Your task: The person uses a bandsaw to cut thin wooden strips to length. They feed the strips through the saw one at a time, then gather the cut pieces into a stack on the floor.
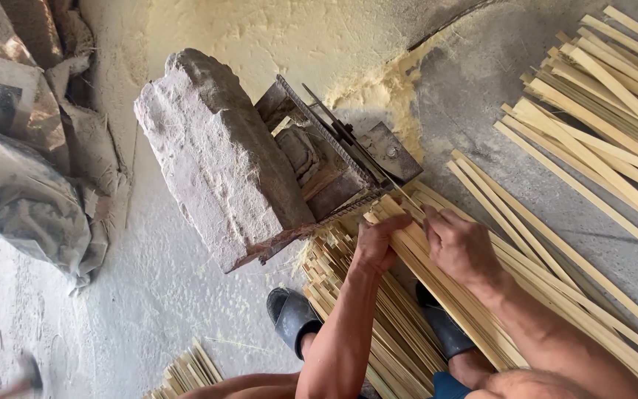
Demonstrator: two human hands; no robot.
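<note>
At the far left of the frame, some grey dusty sacks [27, 170] are slumping against each other on the floor [156, 295]. The floor is grey and is wearing a thin coat of pale dust. Low down, near the bottom edge, a small bunch of short sticks [190, 373] is lying by itself.

Going right, a big rough stone block [215, 159] is sitting in the middle of the frame. It is leaning on top of a rusty metal cutting tool [337, 159] with thin blades. Behind the tool, near the top, a heap of yellow sawdust [378, 92] is lying on the floor.

Below the tool, a dark shoe [292, 316] is pointing up at the stone. A second dark shoe [444, 329] is peeking out from under the strips.

The left hand [376, 244] is lying flat on a bundle of long bamboo strips [437, 295], fingers pressing down on the ends right beside the tool. The right hand [461, 245] is just beside it, and its fingers are pinching one thin strip close to the blades. The bundle is running from the middle of the frame down to the lower right corner, across the person's legs.

In the upper right of the frame, a loose pile of bamboo strips [607, 96] is spreading out on the floor, well apart from the hands.
</note>
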